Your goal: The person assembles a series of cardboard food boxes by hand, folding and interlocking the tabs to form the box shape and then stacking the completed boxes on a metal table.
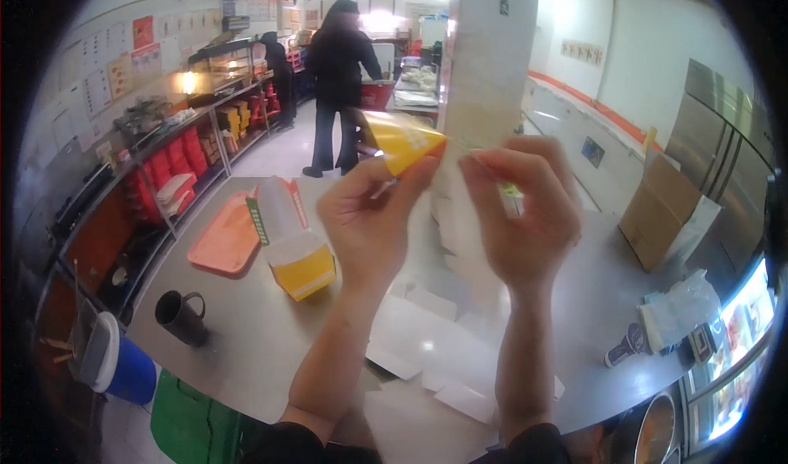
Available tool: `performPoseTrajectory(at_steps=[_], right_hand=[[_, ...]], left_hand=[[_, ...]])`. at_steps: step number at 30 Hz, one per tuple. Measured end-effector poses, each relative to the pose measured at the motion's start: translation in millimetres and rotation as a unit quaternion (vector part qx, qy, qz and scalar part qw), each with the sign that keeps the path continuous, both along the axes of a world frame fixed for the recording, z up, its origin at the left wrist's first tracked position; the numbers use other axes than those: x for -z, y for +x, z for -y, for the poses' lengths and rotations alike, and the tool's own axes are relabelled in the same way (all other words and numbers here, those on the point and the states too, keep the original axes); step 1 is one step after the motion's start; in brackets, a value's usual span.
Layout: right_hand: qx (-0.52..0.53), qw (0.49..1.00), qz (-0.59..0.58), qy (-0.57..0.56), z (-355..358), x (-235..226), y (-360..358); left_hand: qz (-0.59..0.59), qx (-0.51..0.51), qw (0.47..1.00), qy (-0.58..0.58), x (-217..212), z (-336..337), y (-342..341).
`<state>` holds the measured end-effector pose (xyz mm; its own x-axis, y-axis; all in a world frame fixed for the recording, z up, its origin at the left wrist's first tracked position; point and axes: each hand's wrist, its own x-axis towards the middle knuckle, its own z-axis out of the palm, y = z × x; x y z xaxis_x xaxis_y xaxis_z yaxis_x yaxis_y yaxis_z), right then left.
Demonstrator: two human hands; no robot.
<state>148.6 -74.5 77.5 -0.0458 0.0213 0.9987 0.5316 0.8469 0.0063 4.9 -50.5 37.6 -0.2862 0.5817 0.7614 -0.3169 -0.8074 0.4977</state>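
My left hand point(369, 209) is raised above the table and pinches a yellow piece of folded card point(402, 140) with white marks. The card comes to a point on its right side. Level with it, my right hand point(525, 209) is closed in a pinch close to that point. A thin pale line seems to run from the card's tip to the right fingers, but it is too fine to name. Beyond my left forearm stands an open takeaway carton point(304, 271), yellow below, with green and red edges on its flaps. White card sheets point(435, 341) lie beneath my hands.
Left of the carton lie an orange tray point(223, 246) and a dark mug point(182, 316). A brown cardboard box point(661, 209), a plastic bag point(681, 308) and a patterned cup point(625, 345) stand at the right. A person in dark clothes point(338, 78) stands beyond the table, beside a pillar point(488, 70).
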Motion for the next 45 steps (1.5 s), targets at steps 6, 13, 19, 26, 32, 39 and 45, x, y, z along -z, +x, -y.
performPoseTrajectory(at_steps=[6,13,19,26,32,39,45], right_hand=[[-0.073,0.991,0.034,-0.103,10.3,-1.9,-9.7],[-0.085,0.968,-0.051,-0.229,14.0,-4.1,-2.2],[-0.057,0.971,-0.031,-0.228,12.9,-3.3,-2.7],[-0.008,0.989,-0.033,-0.142,11.3,-1.4,-11.3],[-0.017,0.987,-0.013,-0.158,11.5,1.0,-15.5],[0.160,0.974,0.121,-0.108,3.7,11.2,-26.0],[-0.103,0.957,-0.006,-0.272,-16.6,14.6,-12.2]], left_hand=[[-0.043,-0.040,0.998,0.025,-0.5,6.3,-4.5],[-0.056,0.074,0.995,0.038,-1.9,-5.3,-15.0],[-0.069,0.056,0.995,0.045,0.2,-6.7,-13.7],[-0.055,0.058,0.994,0.070,4.4,-13.1,-13.4],[-0.055,0.065,0.994,0.070,9.1,-17.3,-14.5],[0.158,0.126,0.979,-0.014,4.9,-19.3,5.7],[0.103,0.104,0.989,-0.024,6.8,-22.3,-1.4]])
